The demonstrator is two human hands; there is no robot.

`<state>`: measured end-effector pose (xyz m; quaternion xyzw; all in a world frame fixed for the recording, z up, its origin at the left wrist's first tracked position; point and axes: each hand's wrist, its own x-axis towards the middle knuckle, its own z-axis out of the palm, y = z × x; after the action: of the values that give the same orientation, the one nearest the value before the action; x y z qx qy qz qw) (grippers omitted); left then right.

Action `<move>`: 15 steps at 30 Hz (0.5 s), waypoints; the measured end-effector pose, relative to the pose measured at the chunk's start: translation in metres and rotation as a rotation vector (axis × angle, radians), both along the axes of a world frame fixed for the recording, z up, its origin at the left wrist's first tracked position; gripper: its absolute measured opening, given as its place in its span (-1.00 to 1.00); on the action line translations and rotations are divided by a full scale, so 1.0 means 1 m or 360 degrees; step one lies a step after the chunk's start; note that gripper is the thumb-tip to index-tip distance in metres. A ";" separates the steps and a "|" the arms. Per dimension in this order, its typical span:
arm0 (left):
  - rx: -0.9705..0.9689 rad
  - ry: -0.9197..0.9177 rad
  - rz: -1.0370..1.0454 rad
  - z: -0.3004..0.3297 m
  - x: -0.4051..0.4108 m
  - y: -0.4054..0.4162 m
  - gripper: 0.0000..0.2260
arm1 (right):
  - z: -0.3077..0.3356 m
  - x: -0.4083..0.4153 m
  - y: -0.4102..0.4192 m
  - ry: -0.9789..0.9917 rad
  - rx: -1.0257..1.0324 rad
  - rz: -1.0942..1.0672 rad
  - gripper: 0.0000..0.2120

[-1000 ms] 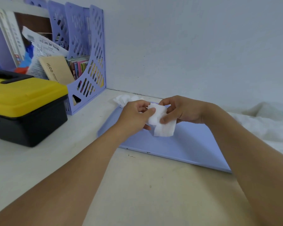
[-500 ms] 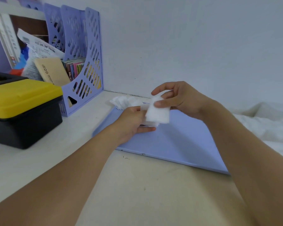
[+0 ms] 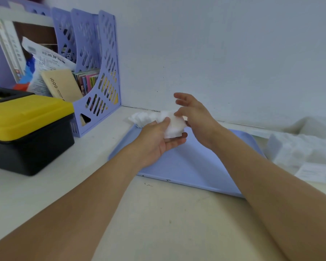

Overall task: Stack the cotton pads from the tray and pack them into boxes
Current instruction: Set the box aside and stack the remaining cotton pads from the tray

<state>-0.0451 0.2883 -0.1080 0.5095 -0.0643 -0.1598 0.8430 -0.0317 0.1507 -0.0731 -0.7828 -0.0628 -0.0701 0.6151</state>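
A pale, smooth table [image 3: 158, 223] is spanned by a flat rectangular lilac plastic tray [image 3: 196, 166] with rounded corners. Soft white cotton pads [image 3: 145, 117] are heaped at its far-left corner. A small stack of pads [image 3: 174, 127] is gripped above the tray by the left hand [image 3: 158, 142], thumb over, fingers curled beneath. The right hand [image 3: 194, 117] is held beside it, fingers spread, 1 fingertip touching the stack.

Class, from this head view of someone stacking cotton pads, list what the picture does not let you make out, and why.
- Number of pads in the held stack: the left hand and right hand cover its edges.
- Loose pads at the tray's far corner: too blurred to count.
- Boxes for packing: none clearly visible.
- Toolbox: cut off by the left edge.
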 end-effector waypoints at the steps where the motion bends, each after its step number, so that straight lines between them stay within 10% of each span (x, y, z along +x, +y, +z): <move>1: -0.0008 0.0000 -0.0002 0.001 -0.001 -0.001 -0.69 | -0.001 0.001 0.004 0.0128 0.0136 -0.0042 -0.60; 5: 0.0256 -0.0108 -0.0105 0.004 -0.005 -0.005 -0.69 | -0.008 0.000 0.026 0.0324 -0.0129 -0.0020 -0.30; 15: -0.0335 0.0248 0.0819 0.021 0.015 0.044 -0.91 | -0.011 0.030 -0.001 0.0301 -0.0238 -0.0172 -0.64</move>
<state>-0.0299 0.3323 -0.0873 0.4050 0.1158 0.0284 0.9065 -0.0016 0.1495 -0.0841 -0.8318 0.0327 -0.0239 0.5535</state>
